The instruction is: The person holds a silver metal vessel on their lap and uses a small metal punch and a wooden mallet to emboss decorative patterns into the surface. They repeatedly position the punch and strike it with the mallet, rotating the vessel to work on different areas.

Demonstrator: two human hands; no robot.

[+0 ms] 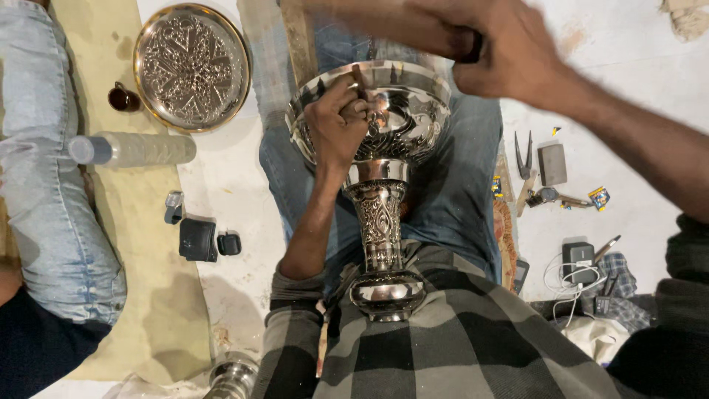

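An ornate silver vase lies across my lap, its wide engraved bowl (pixel 413 111) pointing away from me and its round foot (pixel 388 292) against my checked shirt. My left hand (pixel 336 125) rests on the bowl's rim, fingers closed around a thin metal punch (pixel 358 76) whose tip touches the metal. My right hand (pixel 509 55) is raised above the bowl's far right side, blurred, gripping a dark tool handle (pixel 473 46). The tool's head is hidden.
A round engraved silver tray (pixel 192 66), a small brown cup (pixel 122 97) and a clear plastic bottle (pixel 133 149) lie at left beside another person's jeans leg (pixel 44 185). Black cases (pixel 198 239) sit nearby. At right are dividers (pixel 523 155), a grey block (pixel 552 164) and a charger with white cable (pixel 576 258).
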